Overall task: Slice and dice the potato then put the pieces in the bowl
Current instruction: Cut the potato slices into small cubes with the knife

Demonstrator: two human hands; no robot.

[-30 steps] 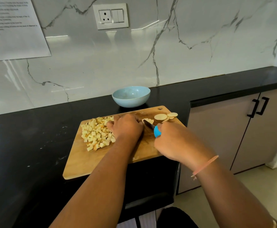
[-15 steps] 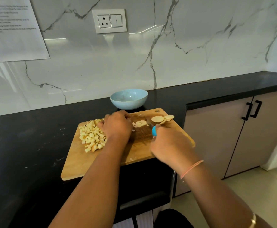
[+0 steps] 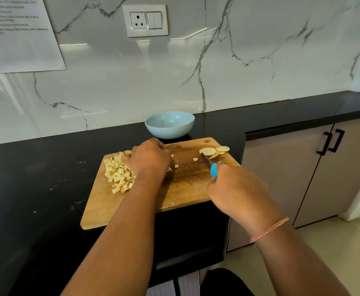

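A wooden cutting board (image 3: pixel 187 189) lies on the black counter. A pile of diced potato (image 3: pixel 118 170) sits on its left part, and a few round potato slices (image 3: pixel 214 151) lie at its far right corner. My left hand (image 3: pixel 148 159) rests with curled fingers on the board against the right side of the pile; what is under it is hidden. My right hand (image 3: pixel 236 189) grips a blue-handled knife (image 3: pixel 210 164) whose blade tip points at the slices. A few loose cubes lie between the hands. An empty light blue bowl (image 3: pixel 170 124) stands just behind the board.
The black counter (image 3: pixel 36 171) runs left and right against a marble wall with a socket (image 3: pixel 145 20) and a taped paper sheet (image 3: pixel 19 33). The board's near right corner overhangs the counter edge. Beige cabinet doors (image 3: pixel 303 174) stand at right.
My left hand slid left across the board, pushing cut pieces up to the diced pile. The knife moved off the middle of the board toward the slices.
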